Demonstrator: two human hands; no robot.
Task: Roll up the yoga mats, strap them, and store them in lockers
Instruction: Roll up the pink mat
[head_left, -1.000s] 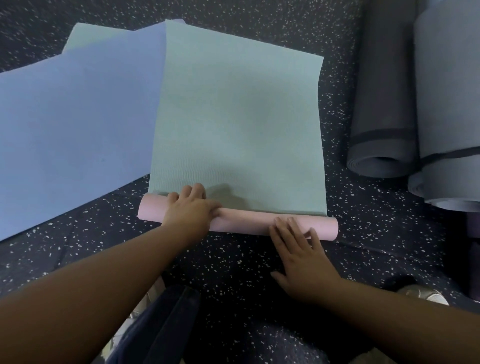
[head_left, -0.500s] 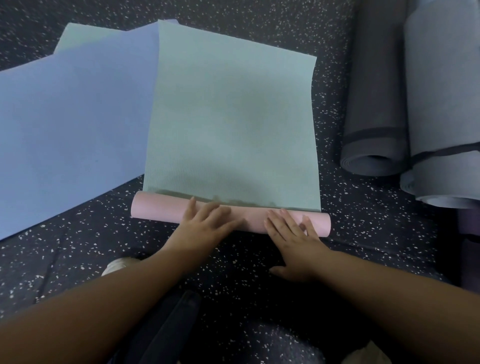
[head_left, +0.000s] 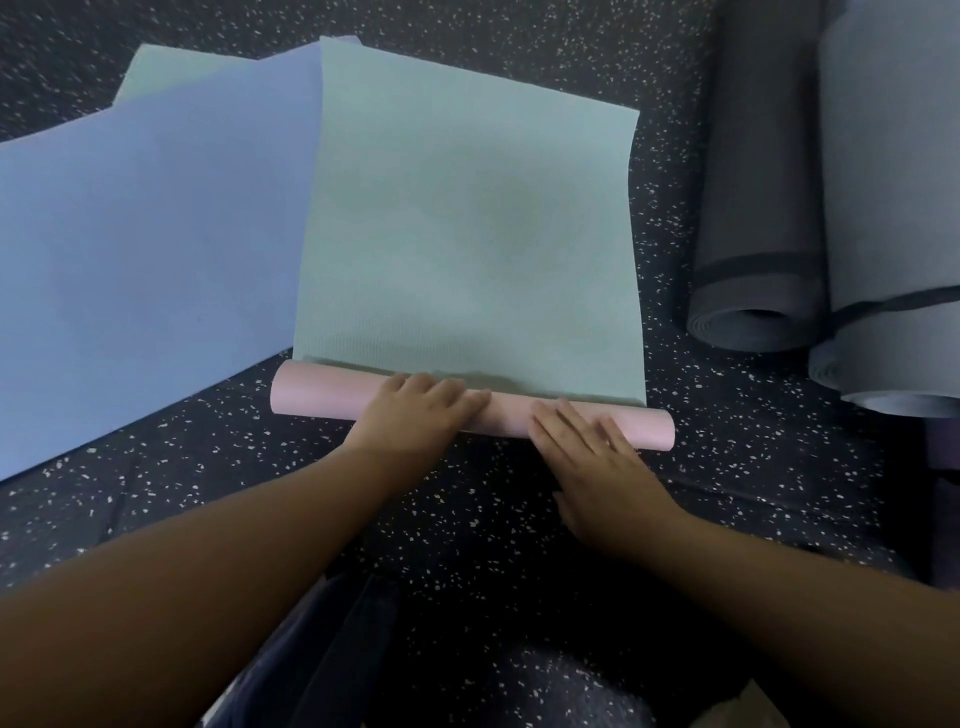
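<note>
1. Your left hand (head_left: 415, 413) and right hand (head_left: 587, 447) lie flat on the pink roll (head_left: 322, 389), fingers straight, gripping nothing
2. The roll runs 9 to 3 o'clock across your front; the green mat (head_left: 467, 218) stretches flat toward 12
3. Push toward 12 with both hands; the left sits nearer mid-roll, so the 9 o'clock end may lag

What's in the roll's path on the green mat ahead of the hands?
Nothing visible. Both the left hand and right hand lie flat on the pink roll, and the flat green mat ahead is bare to its far edge. The blue mat lies left, the rolled grey mats right, both off the path.
</note>
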